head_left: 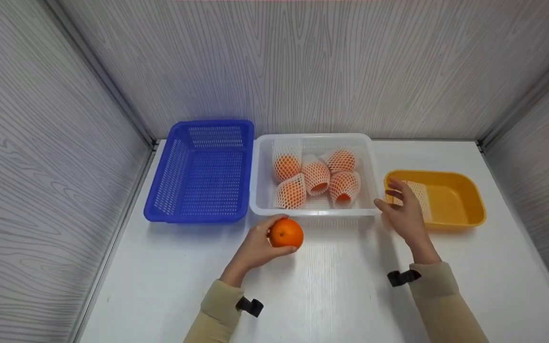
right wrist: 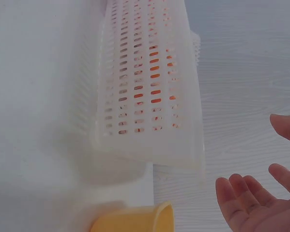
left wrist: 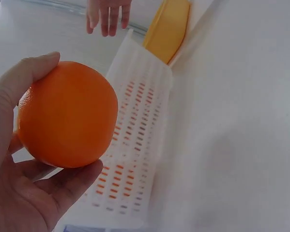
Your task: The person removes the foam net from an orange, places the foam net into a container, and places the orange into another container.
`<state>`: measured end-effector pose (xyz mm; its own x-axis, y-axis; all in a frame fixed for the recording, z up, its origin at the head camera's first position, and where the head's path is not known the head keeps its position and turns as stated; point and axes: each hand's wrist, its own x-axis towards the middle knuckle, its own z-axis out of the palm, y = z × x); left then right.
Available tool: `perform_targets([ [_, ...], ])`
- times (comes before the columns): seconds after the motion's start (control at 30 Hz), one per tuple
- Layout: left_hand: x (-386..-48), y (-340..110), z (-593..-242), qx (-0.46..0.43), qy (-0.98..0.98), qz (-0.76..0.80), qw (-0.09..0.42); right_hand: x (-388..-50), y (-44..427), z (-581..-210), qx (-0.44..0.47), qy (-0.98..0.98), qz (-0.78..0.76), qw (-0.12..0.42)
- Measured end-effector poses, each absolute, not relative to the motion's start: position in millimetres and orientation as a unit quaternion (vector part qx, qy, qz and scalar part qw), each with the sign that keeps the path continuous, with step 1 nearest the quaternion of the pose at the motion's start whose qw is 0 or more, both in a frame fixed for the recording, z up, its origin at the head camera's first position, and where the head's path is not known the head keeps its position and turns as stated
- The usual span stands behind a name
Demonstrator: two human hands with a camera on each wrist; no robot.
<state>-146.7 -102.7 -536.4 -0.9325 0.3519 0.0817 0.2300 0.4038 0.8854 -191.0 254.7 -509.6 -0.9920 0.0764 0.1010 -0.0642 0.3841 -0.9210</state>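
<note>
In front of the white basket [head_left: 312, 212], my left hand [head_left: 257, 247] grips a bare orange [head_left: 286, 233] between thumb and fingers. The left wrist view shows that orange [left wrist: 69, 116] held from one side. My right hand [head_left: 405, 216], fingers spread and holding nothing, hovers by the left rim of the yellow bin [head_left: 455, 197]. A white foam net sleeve [head_left: 420, 195] lies in that bin, partly behind the hand. Inside the white basket sit several oranges [head_left: 343, 186] in white foam nets.
A blue basket [head_left: 215, 183] stands at the left, against the white basket's side. All the containers are on a white table [head_left: 322, 286], with wood-grain panels [head_left: 303, 66] behind and at both sides.
</note>
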Motion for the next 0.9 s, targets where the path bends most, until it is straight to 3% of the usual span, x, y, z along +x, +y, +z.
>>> perform_targets([
  [0.43,-174.4,-168.4,-499.3,0.096,0.861,0.498,-0.037,-187.9,214.5,-508.2,0.085,-0.821,0.564,0.033],
  [0.9,-210.0,-216.1,-481.8,0.006,0.891,0.451,-0.049,-185.2,152.9,-514.3,0.164,-0.809,0.565,0.012],
])
